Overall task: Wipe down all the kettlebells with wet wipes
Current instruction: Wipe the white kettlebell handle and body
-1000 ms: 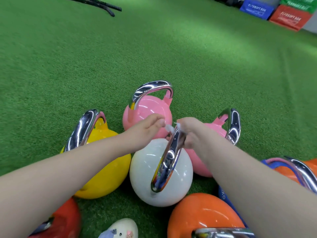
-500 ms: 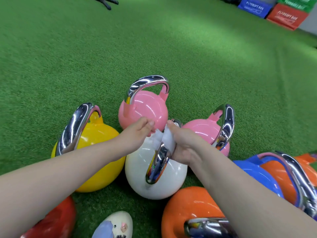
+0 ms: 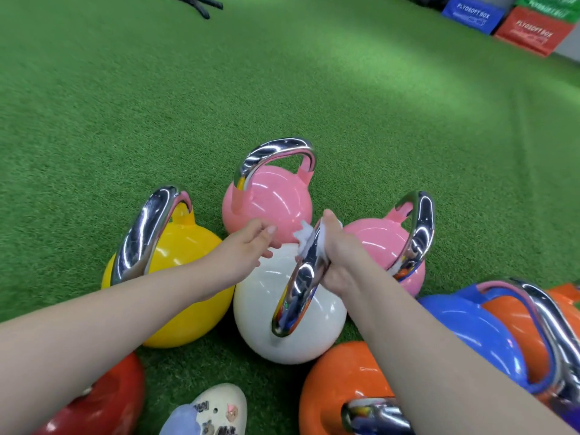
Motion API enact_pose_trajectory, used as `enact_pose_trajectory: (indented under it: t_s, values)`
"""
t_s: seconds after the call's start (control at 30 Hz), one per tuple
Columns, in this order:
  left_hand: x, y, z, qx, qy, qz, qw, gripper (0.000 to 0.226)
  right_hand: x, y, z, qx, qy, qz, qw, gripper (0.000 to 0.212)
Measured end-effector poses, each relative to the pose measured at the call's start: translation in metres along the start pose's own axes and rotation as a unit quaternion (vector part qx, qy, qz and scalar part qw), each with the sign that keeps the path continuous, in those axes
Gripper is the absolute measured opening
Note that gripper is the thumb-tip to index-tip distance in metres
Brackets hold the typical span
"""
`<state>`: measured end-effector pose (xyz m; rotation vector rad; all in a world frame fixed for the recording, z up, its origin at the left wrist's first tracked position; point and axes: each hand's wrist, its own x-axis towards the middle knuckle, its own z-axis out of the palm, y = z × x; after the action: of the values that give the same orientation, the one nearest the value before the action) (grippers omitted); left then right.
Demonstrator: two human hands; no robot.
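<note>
A white kettlebell stands in the middle of a cluster, its chrome handle running toward me. My right hand grips the far end of that handle with a white wet wipe wrapped under the fingers. My left hand hovers just left of the wipe, fingers relaxed, holding nothing. Around it sit a yellow kettlebell, two pink ones, a blue one, an orange one and a red one.
Green turf spreads out beyond the cluster. Blue and red plyo soft boxes stand at the far right. Black bars lie at the far top. A white clog with charms is at the bottom edge.
My right hand has slid the wipe along the white kettlebell's handle and now wraps its far end. My left hand let go of the wipe and drew slightly left.
</note>
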<state>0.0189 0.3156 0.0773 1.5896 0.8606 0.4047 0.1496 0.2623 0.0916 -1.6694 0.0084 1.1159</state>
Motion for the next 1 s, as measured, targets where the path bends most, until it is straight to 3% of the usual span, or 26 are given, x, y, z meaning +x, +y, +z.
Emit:
enact_pose_trajectory:
  t_s: [0.17,0.33,0.5,0.6,0.77,0.93,1.0]
  values:
    - [-0.003,0.003,0.006,-0.026,-0.009,-0.042,0.999,0.027,-0.023,0.051,-0.003,-0.076,0.003,-0.083,0.994,0.046]
    - [-0.014,0.007,0.014,-0.044,-0.111,-0.107,0.987,0.050,-0.029,0.049,-0.003,-0.074,-0.020,-0.088,0.993,0.033]
    - [-0.011,0.016,0.018,-0.089,-0.105,-0.088,0.987,0.055,-0.016,0.029,0.003,-0.105,0.002,-0.066,0.992,0.080]
    - [-0.008,0.021,0.022,-0.065,-0.101,-0.072,0.990,0.051,-0.010,0.019,0.004,-0.085,-0.011,-0.045,0.995,0.066]
    - [-0.008,0.027,0.024,-0.035,-0.128,-0.055,0.990,0.049,-0.005,0.015,0.003,-0.088,0.040,-0.063,0.993,0.060]
    - [-0.016,0.024,0.012,0.048,-0.160,-0.064,0.984,0.062,-0.026,0.035,0.006,-0.133,0.099,-0.105,0.981,0.060]
    - [-0.020,0.020,0.008,0.083,-0.168,-0.066,0.980,0.072,-0.043,0.048,0.006,-0.163,0.106,-0.141,0.971,0.046]
